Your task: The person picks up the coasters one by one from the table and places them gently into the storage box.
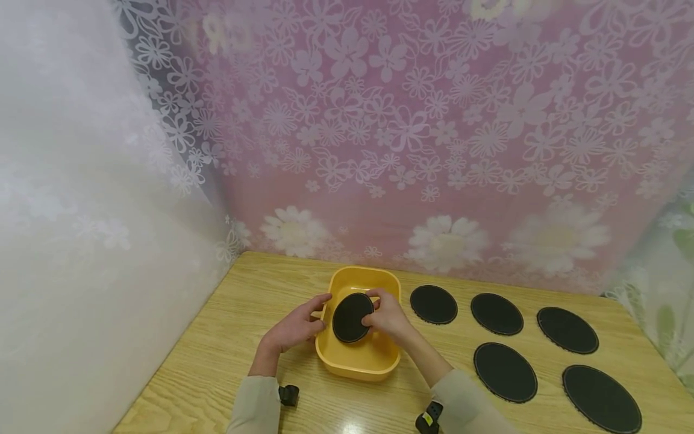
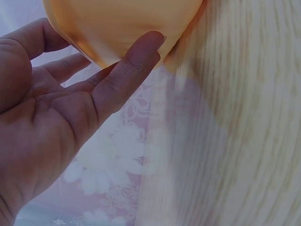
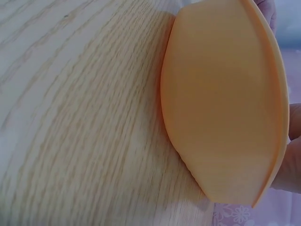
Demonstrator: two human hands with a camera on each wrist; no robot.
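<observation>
In the head view, a yellow plastic bin (image 1: 360, 369) stands on the wooden table. My right hand (image 1: 388, 316) reaches over its right rim and pinches the right edge of a black round coaster (image 1: 349, 318), which is tilted inside the bin. My left hand (image 1: 295, 328) is at the bin's left side, thumb and fingertips right at the rim. The left wrist view shows that hand (image 2: 61, 108) with extended fingers along the bin's outer wall (image 2: 122, 28). In the right wrist view, the bin's side (image 3: 221, 108) hides most of the right hand.
Right of the bin, several black round coasters lie flat in two rows, among them one at the back left (image 1: 434, 304) and one at the front right (image 1: 602, 398). A pink floral curtain (image 1: 379, 150) hangs behind the table (image 1: 217, 361). A pale curtain (image 1: 108, 241) hangs at left.
</observation>
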